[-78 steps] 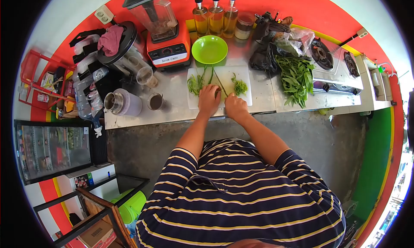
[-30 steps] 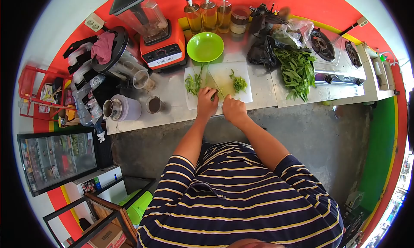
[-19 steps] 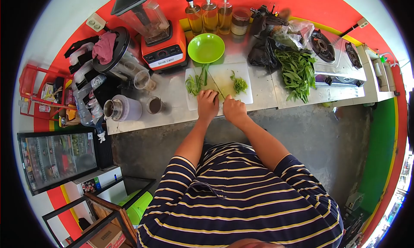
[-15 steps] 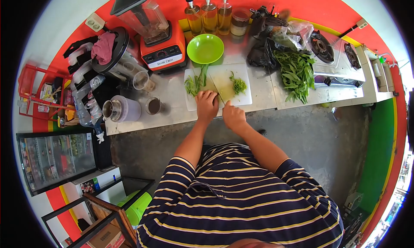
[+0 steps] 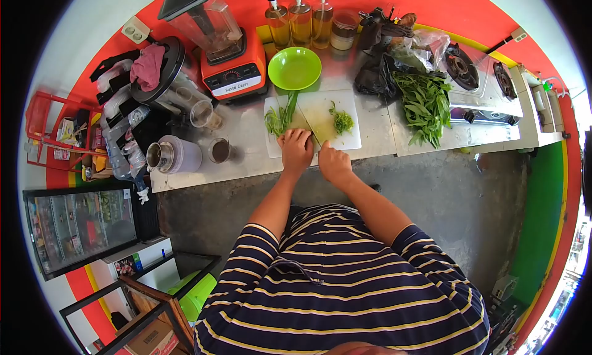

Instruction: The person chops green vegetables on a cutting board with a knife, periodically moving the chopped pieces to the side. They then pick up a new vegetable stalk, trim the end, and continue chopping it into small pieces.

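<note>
A white cutting board (image 5: 353, 141) lies on the steel counter in front of me. My right hand (image 5: 335, 162) is closed around a knife (image 5: 309, 124), whose blade angles up and left across the board. Curled beside the blade, my left hand (image 5: 297, 151) presses on the leafy greens (image 5: 281, 117), whose stalks stretch toward the board's far edge. To the right of the knife sits a small heap of chopped greens (image 5: 342, 120). Just beyond the board stands a green bowl (image 5: 294, 69).
An orange blender (image 5: 233, 77), oil bottles (image 5: 300, 23) and a lidded jar (image 5: 343, 31) line the back. At left are a cup of dark liquid (image 5: 219, 151) and a metal-topped container (image 5: 176, 156). A leafy bunch (image 5: 424, 105) lies right, beside the gas stove (image 5: 481, 77).
Both hands keep nearly the same place on the board, with only slight shifts of the fingers. The view has moved very little.
</note>
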Demonstrator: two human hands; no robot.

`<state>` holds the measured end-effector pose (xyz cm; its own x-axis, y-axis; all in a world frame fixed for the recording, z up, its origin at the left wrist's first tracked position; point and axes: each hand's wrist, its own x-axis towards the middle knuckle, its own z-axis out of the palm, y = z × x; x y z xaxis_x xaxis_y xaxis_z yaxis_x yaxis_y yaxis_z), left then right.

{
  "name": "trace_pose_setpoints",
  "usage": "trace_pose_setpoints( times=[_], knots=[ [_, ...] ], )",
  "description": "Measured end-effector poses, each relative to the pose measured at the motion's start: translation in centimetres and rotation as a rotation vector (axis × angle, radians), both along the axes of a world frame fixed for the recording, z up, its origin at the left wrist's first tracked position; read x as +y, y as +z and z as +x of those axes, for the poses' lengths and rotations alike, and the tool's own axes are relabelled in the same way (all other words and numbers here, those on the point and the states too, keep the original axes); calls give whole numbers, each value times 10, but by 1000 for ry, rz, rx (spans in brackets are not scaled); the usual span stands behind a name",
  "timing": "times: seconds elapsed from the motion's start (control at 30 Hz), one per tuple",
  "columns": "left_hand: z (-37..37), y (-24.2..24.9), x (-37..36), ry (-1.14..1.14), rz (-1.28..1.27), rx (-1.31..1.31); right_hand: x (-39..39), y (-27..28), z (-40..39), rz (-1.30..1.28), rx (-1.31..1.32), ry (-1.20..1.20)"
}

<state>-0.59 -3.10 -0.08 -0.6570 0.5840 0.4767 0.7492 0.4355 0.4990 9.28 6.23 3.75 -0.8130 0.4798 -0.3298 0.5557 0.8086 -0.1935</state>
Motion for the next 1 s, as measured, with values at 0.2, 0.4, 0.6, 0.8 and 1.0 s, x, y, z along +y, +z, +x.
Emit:
trace_pose_setpoints(
  times=[0.2,0.4,0.6,0.8,1.0],
  knots=[
    [2,3,0,16,-29,0,0,9,6,11,18,40],
    [1,2,0,5,6,-17,1,2,1,-8,0,21],
    [-2,-3,2,-21,84,0,0,1,4,-24,4,28],
    [-3,-1,2,-22,86,-10,0,1,-2,-61,-8,-8],
    [-1,2,2,10,83,-48,-2,0,2,-33,39,18]
  ],
)
